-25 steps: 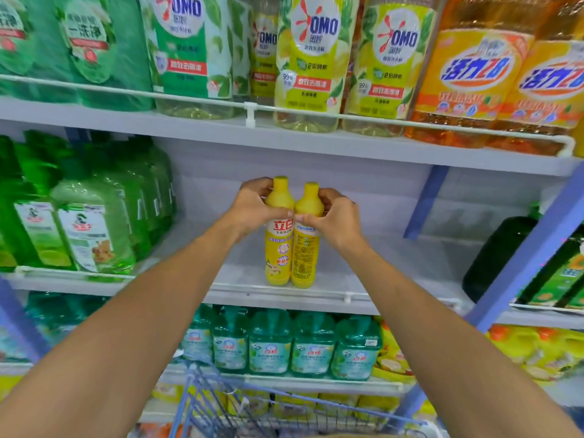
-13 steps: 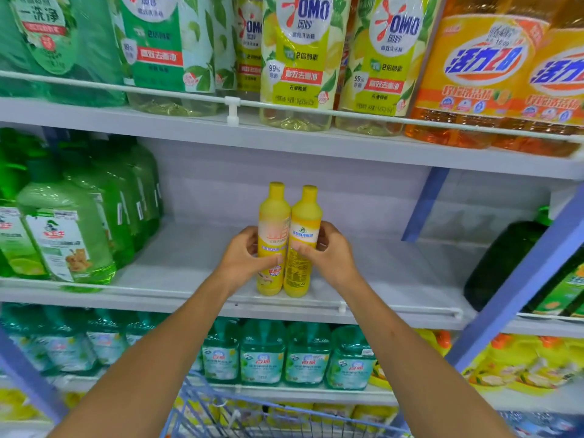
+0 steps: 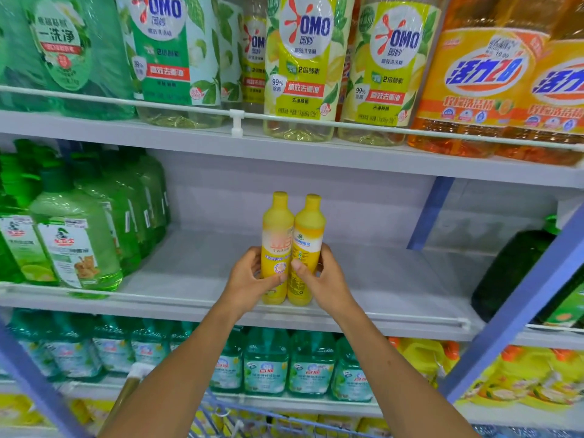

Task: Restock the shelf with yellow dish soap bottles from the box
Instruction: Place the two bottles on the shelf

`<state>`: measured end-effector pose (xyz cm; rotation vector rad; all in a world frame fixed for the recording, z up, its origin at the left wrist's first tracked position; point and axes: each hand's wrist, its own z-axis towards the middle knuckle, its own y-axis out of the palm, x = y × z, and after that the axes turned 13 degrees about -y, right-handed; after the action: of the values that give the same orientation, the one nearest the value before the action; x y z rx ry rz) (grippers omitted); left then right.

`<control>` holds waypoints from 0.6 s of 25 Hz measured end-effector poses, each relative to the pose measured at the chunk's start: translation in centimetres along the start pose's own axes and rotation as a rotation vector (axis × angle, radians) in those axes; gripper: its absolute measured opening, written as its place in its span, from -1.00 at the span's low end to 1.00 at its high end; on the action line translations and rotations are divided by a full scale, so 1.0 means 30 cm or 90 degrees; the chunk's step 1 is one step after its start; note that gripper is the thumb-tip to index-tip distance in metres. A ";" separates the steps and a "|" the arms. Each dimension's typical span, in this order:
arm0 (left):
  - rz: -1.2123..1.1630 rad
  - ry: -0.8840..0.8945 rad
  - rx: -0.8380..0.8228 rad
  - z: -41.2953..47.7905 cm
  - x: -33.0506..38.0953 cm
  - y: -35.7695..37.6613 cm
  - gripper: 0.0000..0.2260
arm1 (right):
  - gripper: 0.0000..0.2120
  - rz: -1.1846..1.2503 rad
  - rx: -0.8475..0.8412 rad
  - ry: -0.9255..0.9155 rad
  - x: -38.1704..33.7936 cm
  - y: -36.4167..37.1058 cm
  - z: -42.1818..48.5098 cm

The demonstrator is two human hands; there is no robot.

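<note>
Two slim yellow dish soap bottles stand upright side by side near the front of the white middle shelf point(image 3: 189, 279). My left hand point(image 3: 249, 279) grips the lower body of the left bottle point(image 3: 276, 229). My right hand point(image 3: 319, 279) grips the lower body of the right bottle point(image 3: 311, 232), thumb across its label. The bottles touch each other, and their bases sit just behind the shelf's front rail. The box is not in view.
Green pump bottles point(image 3: 72, 245) crowd the shelf's left end, dark green bottles point(image 3: 512, 273) its right end. Large detergent bottles point(image 3: 303, 64) fill the shelf above, teal bottles point(image 3: 265, 365) the one below. A blue upright point(image 3: 518, 305) slants at right. A cart's wire rim point(image 3: 252, 418) shows at the bottom.
Both hands slid from the bottle necks down to the lower bodies. The two bottles came down to stand on the shelf behind the rail.
</note>
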<state>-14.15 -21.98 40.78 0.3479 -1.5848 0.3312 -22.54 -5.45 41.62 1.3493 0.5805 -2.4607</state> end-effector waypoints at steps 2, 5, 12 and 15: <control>-0.003 -0.001 -0.005 0.001 0.000 -0.003 -0.50 | -0.49 0.027 -0.038 0.005 0.017 -0.027 -0.014; -0.001 -0.005 -0.004 0.004 -0.005 -0.006 -0.49 | -0.49 -0.004 -0.012 0.035 0.037 -0.032 0.001; -0.008 -0.007 -0.002 -0.005 -0.009 0.002 -0.52 | -0.37 -0.144 0.096 0.039 -0.007 0.035 0.010; -0.002 -0.008 -0.008 -0.003 -0.011 -0.001 -0.51 | -0.41 -0.066 0.011 0.039 0.009 0.016 -0.012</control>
<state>-14.04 -21.97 40.47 0.3438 -1.5980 0.3164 -22.20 -5.72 41.11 1.4392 0.6599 -2.5185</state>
